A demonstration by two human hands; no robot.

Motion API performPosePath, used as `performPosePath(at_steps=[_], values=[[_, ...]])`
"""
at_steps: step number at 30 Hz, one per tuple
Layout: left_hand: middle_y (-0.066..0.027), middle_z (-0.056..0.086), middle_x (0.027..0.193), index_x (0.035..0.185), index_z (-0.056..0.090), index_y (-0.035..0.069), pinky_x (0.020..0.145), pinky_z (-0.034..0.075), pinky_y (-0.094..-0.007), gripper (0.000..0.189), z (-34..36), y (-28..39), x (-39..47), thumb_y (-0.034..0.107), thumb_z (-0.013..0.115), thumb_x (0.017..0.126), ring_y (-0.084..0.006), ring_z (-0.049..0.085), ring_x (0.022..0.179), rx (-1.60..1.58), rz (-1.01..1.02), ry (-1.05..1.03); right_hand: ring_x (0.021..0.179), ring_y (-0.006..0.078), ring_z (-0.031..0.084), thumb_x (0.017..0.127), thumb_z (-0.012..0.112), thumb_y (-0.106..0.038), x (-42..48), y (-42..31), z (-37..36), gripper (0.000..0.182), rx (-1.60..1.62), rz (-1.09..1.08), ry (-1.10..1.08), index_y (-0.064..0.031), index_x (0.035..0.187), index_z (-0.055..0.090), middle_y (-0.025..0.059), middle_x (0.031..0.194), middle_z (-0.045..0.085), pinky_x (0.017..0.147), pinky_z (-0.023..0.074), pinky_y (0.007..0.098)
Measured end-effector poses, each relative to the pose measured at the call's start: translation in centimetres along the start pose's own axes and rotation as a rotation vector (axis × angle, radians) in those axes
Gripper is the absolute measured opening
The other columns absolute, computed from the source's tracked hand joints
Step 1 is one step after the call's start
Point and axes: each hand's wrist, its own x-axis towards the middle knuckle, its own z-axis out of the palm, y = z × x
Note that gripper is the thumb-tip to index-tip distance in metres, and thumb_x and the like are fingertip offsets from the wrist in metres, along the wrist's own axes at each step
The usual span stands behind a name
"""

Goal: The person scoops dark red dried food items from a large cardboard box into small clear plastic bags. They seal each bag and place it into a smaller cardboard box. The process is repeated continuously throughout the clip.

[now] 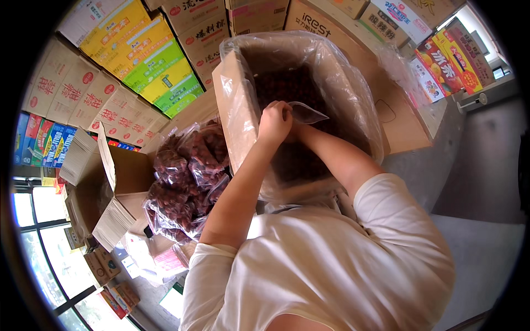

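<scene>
A large cardboard carton (232, 111) with a clear plastic liner (352, 87) stands before me. Inside it lie many small dark red fruits (285, 85), apparently dried jujubes. Both hands are together over the carton. My left hand (275, 120) is closed around the edge of a small clear plastic bag (308, 112), whose free end sticks out to the right. My right hand (295, 131) is beside and below it, mostly hidden, so its grip does not show. Left of the carton, filled clear bags of the same red fruit (186, 178) lie in a heap.
An open cardboard box (124, 178) with raised flaps stands left of the heap. Stacked cartons (83, 91) and yellow-green cartons (153, 58) line the far left. Behind is a flat brown carton (397, 120). Drink boxes (445, 66) sit far right.
</scene>
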Motion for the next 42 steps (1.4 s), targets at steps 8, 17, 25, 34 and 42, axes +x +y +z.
performPosePath(at_steps=[8,17,25,34,42], values=[[-0.0164,0.063,0.081,0.079,0.064,0.0,0.066,0.051,-0.0377,0.009,0.0,-0.1,0.1,0.001,0.058,0.072,-0.0319,0.062,0.073,0.039,-0.007,-0.029,0.123,0.0269,0.046,0.081,0.066,-0.028,1.2,5.4,2.5,0.049,-0.075,-0.01,0.048,-0.0056,0.124,0.053,0.0183,0.13,0.052,0.103,0.0353,0.039],[-0.0169,0.063,0.081,0.078,0.065,0.002,0.07,0.051,-0.0401,0.01,-0.1,0.1,-0.1,0.003,0.057,0.072,-0.034,0.062,0.076,0.082,-0.064,-0.088,0.124,0.0258,0.046,0.081,0.067,-0.03,0.5,5.7,2.8,0.053,-0.081,-0.015,-0.012,-0.006,0.126,0.052,0.0171,0.132,0.051,0.103,0.0349,0.0383],[-0.0178,0.063,0.083,0.079,0.064,0.001,0.072,0.051,-0.0409,0.01,-0.3,0.0,-0.2,0.002,0.057,0.072,-0.0348,0.063,0.078,0.091,-0.067,-0.092,0.127,0.0231,0.043,0.081,0.069,-0.036,-0.7,3.0,1.4,0.06,-0.008,0.102,-0.218,-0.007,0.13,0.051,0.0142,0.135,0.049,0.105,0.0335,0.0369],[-0.0179,0.063,0.083,0.08,0.064,0.001,0.074,0.052,-0.041,0.014,0.0,-0.5,-0.2,-0.002,0.055,0.071,-0.0358,0.062,0.079,0.05,-0.041,-0.099,0.12,0.0203,0.049,0.069,0.078,-0.035,-2.2,2.2,0.7,0.067,0.079,0.25,-0.237,-0.0092,0.127,0.056,0.007,0.131,0.054,0.1,0.0401,0.0361],[-0.0158,0.064,0.096,0.09,0.068,0.003,0.082,0.05,-0.0401,0.026,-0.3,0.4,-0.1,-0.002,0.052,0.07,-0.0337,0.061,0.092,0.096,-0.062,-0.148,0.123,0.0172,0.041,0.065,0.082,-0.039,-4.4,1.6,-0.5,0.09,0.338,0.481,-0.298,-0.0202,0.141,0.039,0.0015,0.137,0.044,0.098,0.0385,0.038]])
